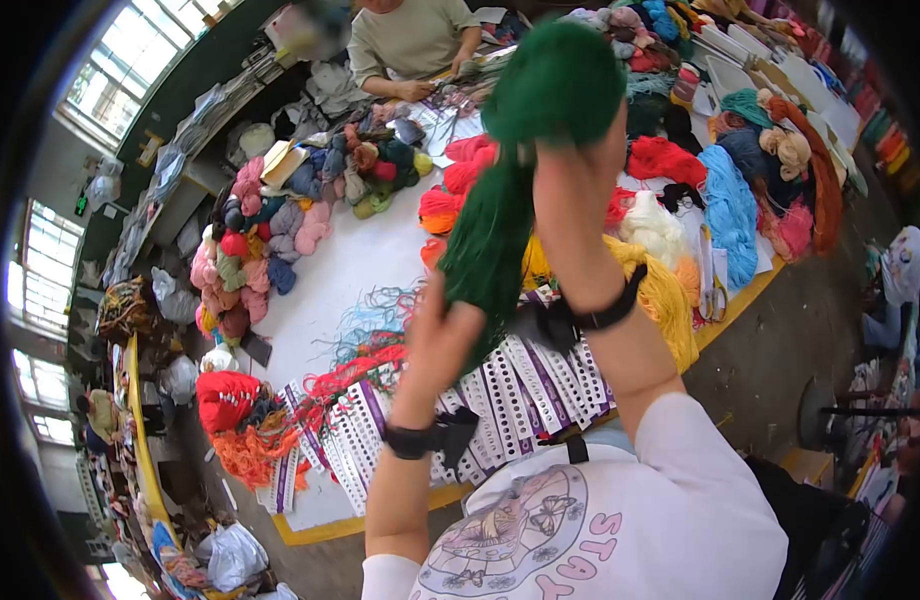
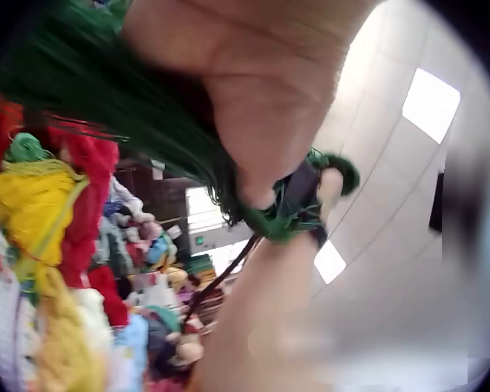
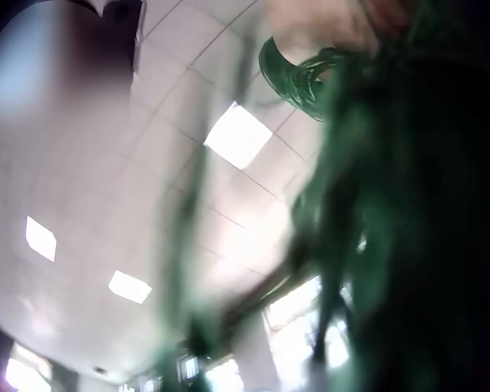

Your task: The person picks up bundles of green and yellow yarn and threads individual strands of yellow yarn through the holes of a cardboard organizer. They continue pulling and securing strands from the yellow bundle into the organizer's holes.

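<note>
Dark-green yarn hank of long loose strands [image 1: 490,240] held up over the white-topped, yellow-edged table [image 1: 325,265]. Clock directions from the hank's middle, head view. Right hand [image 1: 580,190] at 2 o'clock, gripping the hank by its bunched top end, which sits at 1 o'clock; fingertips hidden behind the yarn. Left hand [image 1: 440,335] at 7 o'clock, at the lower strands; left wrist view shows the thumb bent over them, gripping. Right wrist view blurred, green strands hanging near the hand. White-and-purple punched cards [image 1: 480,410] in a row at 6, bright yellow skein [image 1: 665,300] at 4, light-blue skein [image 1: 730,215] at 3. Mixed pink, grey and blue yarn pile [image 1: 250,245] at 9, orange yarn tangle [image 1: 255,445] at 8. Person in a pale top [image 1: 410,45] at 11, hands on the far side.
</note>
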{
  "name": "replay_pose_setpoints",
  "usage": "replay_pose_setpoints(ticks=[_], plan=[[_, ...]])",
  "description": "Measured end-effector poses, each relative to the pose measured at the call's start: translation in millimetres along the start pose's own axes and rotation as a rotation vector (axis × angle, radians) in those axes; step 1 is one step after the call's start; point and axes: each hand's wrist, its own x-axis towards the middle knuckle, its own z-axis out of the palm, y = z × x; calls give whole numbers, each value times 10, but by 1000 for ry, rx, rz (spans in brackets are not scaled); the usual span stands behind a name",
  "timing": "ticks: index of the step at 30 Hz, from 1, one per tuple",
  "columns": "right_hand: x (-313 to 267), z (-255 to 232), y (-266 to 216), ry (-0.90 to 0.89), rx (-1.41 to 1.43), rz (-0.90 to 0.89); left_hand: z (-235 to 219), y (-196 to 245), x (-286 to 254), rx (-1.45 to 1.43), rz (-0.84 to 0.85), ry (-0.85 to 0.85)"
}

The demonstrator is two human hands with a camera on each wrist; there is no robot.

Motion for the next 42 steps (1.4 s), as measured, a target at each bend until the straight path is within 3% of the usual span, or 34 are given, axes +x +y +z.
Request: replay_pose_setpoints(ticks=[1, 2, 3, 4, 5, 6, 7, 8, 9, 10, 11, 12, 13, 14, 16, 19, 22, 25, 28, 29, 32, 33, 34, 36, 38, 39, 41, 42], plan=[[295, -86, 159, 2, -253, -198, 56, -428, -30, 219, 31, -126], [603, -144, 389, 10, -456, -533, 156, -537, -138, 587, 260, -113], [743, -171, 489, 44, -734, -616, 243, -601, -272, 740, 284, -91], [832, -170, 542, 37, -791, -425, 258, -757, -413, 736, 225, -101], [995, -351, 972, 170, -937, -467, 259, -996, -603, 697, 150, -100], [1014, -465, 1159, 156, -1084, -368, 250, -1064, -755, 680, 21, -173], [1020, -638, 1436, 112, -1168, -137, 149, -1286, -899, 623, -111, -295], [940, -887, 1762, 30, -1271, -69, 110, -1206, -959, 532, -356, -432], [759, -1104, 1985, -112, -1418, 171, -4, -1340, -1076, 635, -373, -516], [519, -1360, 2195, -326, -1468, 555, -60, -1328, -1122, 680, -424, -504], [220, -1510, 2265, -554, -1621, 797, -99, -1304, -1147, 723, -474, -490], [-58, -1666, 2348, -529, -1661, 638, -144, -1301, -1189, 763, -525, -476], [-214, -1705, 2313, -482, -1721, 408, -217, -1408, -1236, 674, -446, -415], [-287, -1756, 2294, -490, -1709, 359, -289, -1507, -1254, 639, -471, -374], [-353, -1822, 2066, -372, -1505, 61, -383, -1568, -1317, 564, -531, -297], [-384, -2070, 1456, -209, -1457, -206, -381, -1538, -1234, 572, -502, -270], [-710, -2948, 1171, -174, -1826, -101, -382, -1579, -1230, 606, -421, -255], [-1083, -3533, 768, -319, -2130, 388, -290, -1442, -1129, 656, -389, -300], [-1134, -3589, 428, -405, -2010, 238, -232, -1405, -1064, 701, -367, -320], [-1148, -3555, 360, -366, -2008, 71, -215, -1372, -1026, 686, -374, -336], [-1090, -2803, -33, -133, -1714, 121, -116, -1355, -899, 434, -360, -233], [-1134, -2512, -156, -128, -1527, 183, -60, -1340, -814, 297, -400, -198], [-1216, -2231, -266, -121, -1339, 241, 91, -1212, -694, 279, -269, -178], [-1392, -1813, -425, -355, -1087, 234, 471, -885, -516, 238, -9, -137], [-1363, -1541, -622, -619, -826, 436, 559, -975, -484, -43, -222, -239], [-1396, -1673, -555, -500, -873, 363, 580, -977, -493, -91, -241, -201], [-1323, -2364, -348, -10, -1219, 77, 491, -1043, -605, -256, -302, -191], [-1245, -2753, -356, 266, -1445, 94, 464, -1066, -659, -339, -339, -186]])
